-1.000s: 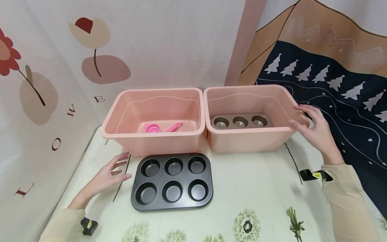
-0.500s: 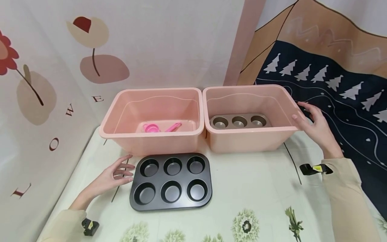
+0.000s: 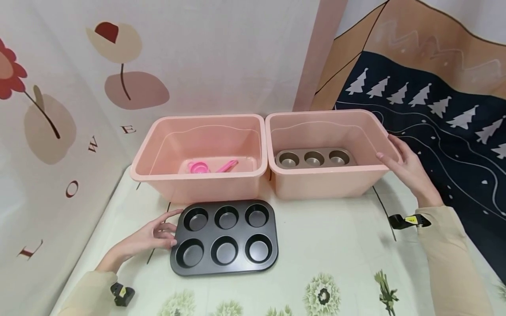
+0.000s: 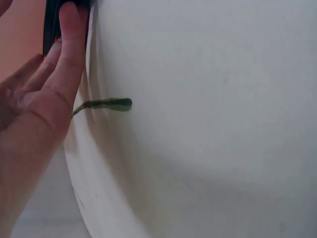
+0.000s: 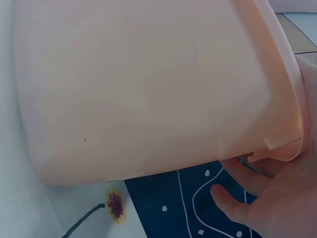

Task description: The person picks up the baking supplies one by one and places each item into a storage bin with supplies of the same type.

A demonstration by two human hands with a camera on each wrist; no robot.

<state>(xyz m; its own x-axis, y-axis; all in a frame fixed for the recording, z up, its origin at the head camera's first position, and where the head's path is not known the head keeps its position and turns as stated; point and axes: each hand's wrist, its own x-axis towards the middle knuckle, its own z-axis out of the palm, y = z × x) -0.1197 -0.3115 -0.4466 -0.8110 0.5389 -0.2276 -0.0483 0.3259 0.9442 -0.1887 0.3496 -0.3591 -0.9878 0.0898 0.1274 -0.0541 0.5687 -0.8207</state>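
Dark grey six-cup muffin pan (image 3: 224, 234): lies flat on the table, in front of the left pink plastic bin (image 3: 213, 189). Left hand (image 3: 142, 240): reaches in from the side, palm facing the pan; index fingertip at the upper left corner, thumb tip lower on the left edge, the two spaced apart. Whether the fingers clamp the edge cannot be told. Right hand (image 3: 415, 177): clamped on the outer rim of the right pink plastic bin (image 3: 322, 184), thumb across the rim, fingers on the outer side. Both wrists carry a black device (image 3: 407, 221) over beige sleeves (image 3: 454, 259).

Surface: pale green tablecloth (image 3: 336, 232) with green flower prints. Bins stand side by side; the right contains a brown muffin tin (image 3: 302, 159), the left a bright pink scoop (image 3: 199, 167). Room: white printed curtain (image 3: 221, 66) behind; navy cloth with white trees (image 3: 442, 153) at right.
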